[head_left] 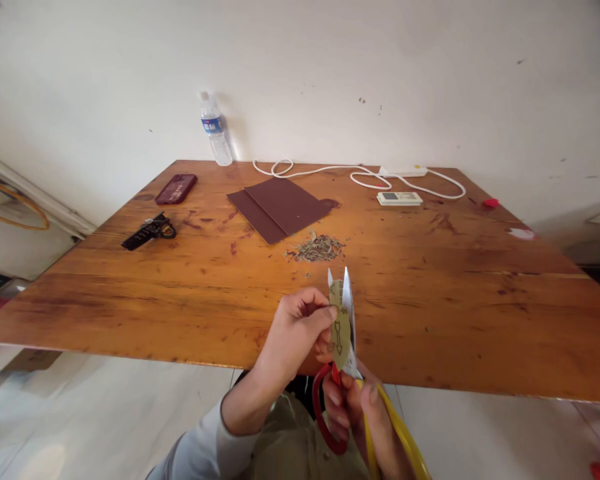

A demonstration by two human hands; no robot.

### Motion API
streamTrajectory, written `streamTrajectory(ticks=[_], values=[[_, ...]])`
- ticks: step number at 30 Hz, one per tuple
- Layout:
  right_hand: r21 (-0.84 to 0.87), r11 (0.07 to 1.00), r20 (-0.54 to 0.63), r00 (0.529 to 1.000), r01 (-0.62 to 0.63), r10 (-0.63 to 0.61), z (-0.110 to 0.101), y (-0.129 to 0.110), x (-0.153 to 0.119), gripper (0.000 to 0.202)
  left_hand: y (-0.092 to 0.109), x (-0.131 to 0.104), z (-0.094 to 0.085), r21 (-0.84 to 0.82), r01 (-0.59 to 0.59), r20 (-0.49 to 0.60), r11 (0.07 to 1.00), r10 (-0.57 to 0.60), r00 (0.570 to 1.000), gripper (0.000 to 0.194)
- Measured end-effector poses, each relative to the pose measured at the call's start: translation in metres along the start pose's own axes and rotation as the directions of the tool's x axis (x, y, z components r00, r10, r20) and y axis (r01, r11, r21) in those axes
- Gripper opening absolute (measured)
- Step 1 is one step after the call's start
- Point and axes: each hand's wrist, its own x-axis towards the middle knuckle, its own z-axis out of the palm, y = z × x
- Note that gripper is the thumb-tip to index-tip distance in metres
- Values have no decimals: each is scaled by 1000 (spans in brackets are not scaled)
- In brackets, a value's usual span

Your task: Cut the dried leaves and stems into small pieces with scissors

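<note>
My left hand pinches a small olive-tan piece of paper with a dark arrow and print on it. My right hand is closed round the handles of a pair of scissors, one red and one yellow. The scissor blades stand apart and point away from me, with the paper between or against them. Beyond the tips lies a small pile of thin scraps on the wooden table. Two dark maroon sheets overlap just behind the pile.
A water bottle stands at the back left. Nearer are a maroon phone and a black object. At the back right lie a white power strip with its cord, a white remote and a red scrap.
</note>
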Motion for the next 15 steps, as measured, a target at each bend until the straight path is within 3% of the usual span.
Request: streamTrajectory(ticks=[2,9,15], values=[[16,1000,-46,999,22,-21,3,2,-3,66,-1,0,0,-7,7,6,1000,-6,1000,22],[-109,994,-11,999,31,-32,10,-8,0,74,-3,2,-1,20,10,-4,1000,-10,1000,20],[-64,996,-130,989,69,-77,13,-5,-7,71,1,2,-3,82,8,10,997,-8,1000,19]])
